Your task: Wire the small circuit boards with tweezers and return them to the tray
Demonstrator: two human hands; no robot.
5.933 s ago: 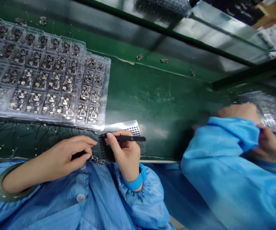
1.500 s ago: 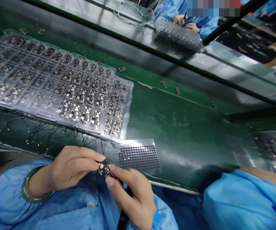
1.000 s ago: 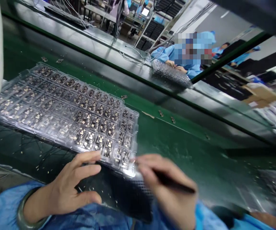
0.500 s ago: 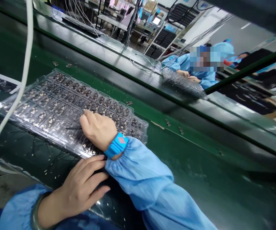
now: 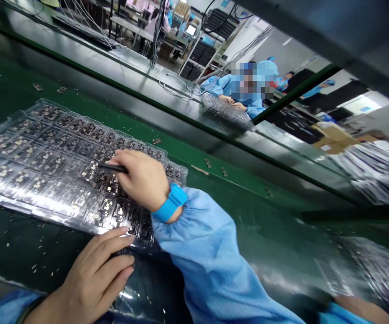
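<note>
A clear plastic tray (image 5: 76,227) lies across the green bench, its rows of pockets holding many small metal-and-black parts. Over its right half, my right hand (image 5: 143,180) is closed around slim black tweezers (image 5: 111,167), as far as their shape shows. One end sticks out leftward above the parts; the other end is hidden by the hand. A blue wrist strap (image 5: 170,204) circles that wrist. My left hand (image 5: 93,270) is open, fingers stretched out, with fingertips at the tray's near right edge. It holds nothing.
Loose small parts (image 5: 208,163) lie on the green bench (image 5: 248,216) behind the tray. Bright specks are scattered in front. A metal ledge (image 5: 130,83) runs behind. Another person's arm (image 5: 356,310) is at lower right beside clear plastic trays (image 5: 377,261). A co-worker (image 5: 228,90) sits opposite.
The view has swung right, so the tray sits farther left in the picture. My right hand has turned, showing more of the tweezers. My left hand stays by the tray's near edge.
</note>
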